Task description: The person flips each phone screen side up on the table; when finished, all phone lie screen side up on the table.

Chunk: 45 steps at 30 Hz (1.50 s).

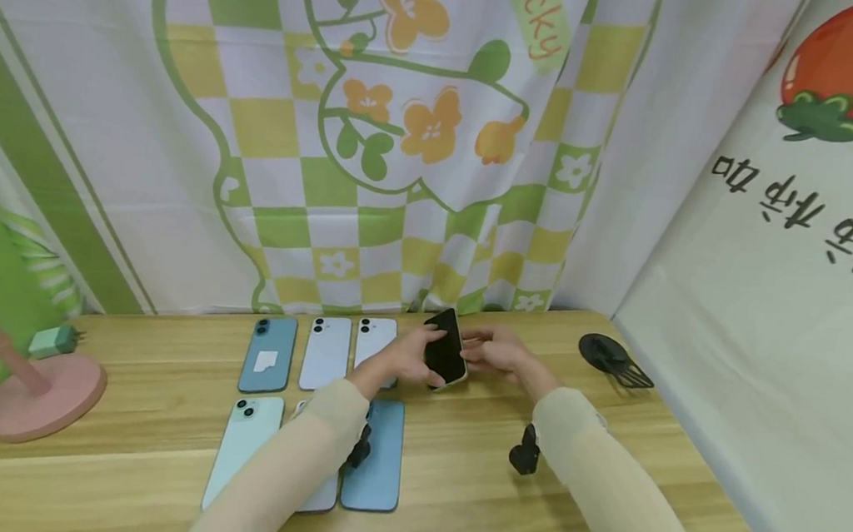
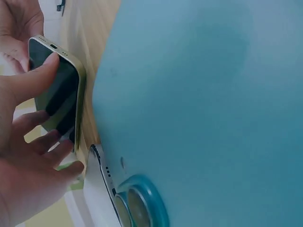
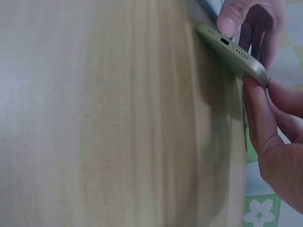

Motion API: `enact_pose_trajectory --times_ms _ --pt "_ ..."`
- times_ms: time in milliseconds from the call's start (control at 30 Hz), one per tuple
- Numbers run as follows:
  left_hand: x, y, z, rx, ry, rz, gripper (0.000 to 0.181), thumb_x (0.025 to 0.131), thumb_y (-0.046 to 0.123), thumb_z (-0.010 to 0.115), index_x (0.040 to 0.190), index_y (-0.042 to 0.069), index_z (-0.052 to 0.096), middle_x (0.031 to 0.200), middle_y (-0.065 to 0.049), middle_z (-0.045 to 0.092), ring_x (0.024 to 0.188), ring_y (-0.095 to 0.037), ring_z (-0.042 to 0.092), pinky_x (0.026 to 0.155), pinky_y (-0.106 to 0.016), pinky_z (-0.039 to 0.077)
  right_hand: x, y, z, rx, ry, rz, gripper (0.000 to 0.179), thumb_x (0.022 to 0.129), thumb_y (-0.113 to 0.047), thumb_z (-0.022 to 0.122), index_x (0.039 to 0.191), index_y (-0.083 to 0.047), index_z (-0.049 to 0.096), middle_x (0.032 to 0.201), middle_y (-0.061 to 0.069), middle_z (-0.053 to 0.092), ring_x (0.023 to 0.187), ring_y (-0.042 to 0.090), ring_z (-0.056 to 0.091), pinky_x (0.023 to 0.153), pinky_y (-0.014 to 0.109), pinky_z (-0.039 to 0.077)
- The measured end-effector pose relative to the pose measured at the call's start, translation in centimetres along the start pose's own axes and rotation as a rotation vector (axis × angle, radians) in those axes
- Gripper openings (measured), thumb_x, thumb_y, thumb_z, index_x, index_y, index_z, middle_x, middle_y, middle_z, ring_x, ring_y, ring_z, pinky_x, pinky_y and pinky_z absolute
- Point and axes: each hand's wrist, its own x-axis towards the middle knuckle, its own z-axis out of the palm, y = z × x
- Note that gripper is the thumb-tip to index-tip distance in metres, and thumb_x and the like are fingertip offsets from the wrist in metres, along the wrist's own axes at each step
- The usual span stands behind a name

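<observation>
A smartphone (image 1: 447, 353) with a black screen and a pale yellowish-green edge is held tilted near the back of the table. My left hand (image 1: 408, 355) grips it from the left. In the left wrist view, the thumb (image 2: 47, 66) lies at the end with the charging port, and the other fingers spread over the screen side. My right hand (image 1: 495, 348) pinches the phone's right edge; in the right wrist view its fingers (image 3: 260, 111) reach under the back. Beside the left hand lies a white phone (image 1: 375, 341), partly covered by that hand.
Left of the hands, a blue phone (image 1: 269, 354) and a pale lavender phone (image 1: 325, 354) lie face down. In front are a mint phone (image 1: 245, 444), a blue phone (image 1: 373, 462) and another under the left sleeve. A pink stand (image 1: 48, 395) and a black holder (image 1: 603, 353) flank them.
</observation>
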Motion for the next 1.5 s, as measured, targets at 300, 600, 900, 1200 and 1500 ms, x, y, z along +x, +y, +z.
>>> enact_pose_trajectory --times_ms 300,600,900,1200,1500 --pt "-0.2 1.2 0.1 0.145 -0.09 -0.073 0.079 0.091 0.026 0.081 0.158 0.007 0.043 0.173 -0.017 0.026 0.158 -0.04 0.031 0.128 -0.051 0.034 0.1 1.1 0.2 -0.027 0.071 0.047 0.054 0.098 0.004 0.058 0.149 0.013 0.044 0.141 0.037 0.058 0.104 0.023 0.074 0.084 0.03 0.065" --pt "-0.1 0.9 0.2 0.24 -0.078 -0.076 0.077 0.09 0.029 0.081 0.155 0.006 0.048 0.17 -0.018 0.033 0.157 -0.038 0.034 0.129 -0.048 0.033 -0.6 -0.8 0.7 -0.101 0.055 0.098 0.052 0.101 -0.004 0.054 0.15 0.01 0.043 0.134 0.033 0.064 0.108 0.031 0.074 0.094 0.041 0.064" --pt "-0.8 -0.4 -1.5 0.116 -0.038 -0.037 0.081 0.091 0.02 0.078 0.158 -0.001 0.039 0.169 -0.022 0.033 0.153 -0.04 0.04 0.128 -0.051 0.034 -0.2 -2.2 3.4 -0.815 0.211 -0.235 0.042 0.102 -0.014 0.057 0.137 0.008 0.061 0.126 0.026 0.073 0.106 0.038 0.074 0.095 0.049 0.061" --pt "-2.5 -4.8 -5.8 0.285 -0.048 -0.163 0.077 0.089 0.006 0.074 0.158 0.0 0.039 0.168 -0.019 0.036 0.156 -0.039 0.036 0.13 -0.056 0.029 0.8 -2.4 8.6 -0.906 -0.014 -0.437 0.045 0.101 -0.018 0.068 0.143 -0.003 0.061 0.134 0.017 0.071 0.121 0.031 0.069 0.106 0.049 0.056" --pt "-3.3 -6.7 -7.1 0.252 -0.112 -0.232 0.087 0.092 0.018 0.077 0.162 -0.001 0.03 0.173 -0.02 0.022 0.162 -0.042 0.02 0.132 -0.06 0.016 1.7 -2.9 11.4 -0.998 -0.149 -0.421 0.052 0.098 -0.026 0.073 0.144 -0.005 0.061 0.157 0.02 0.053 0.148 0.037 0.05 0.123 0.048 0.042"
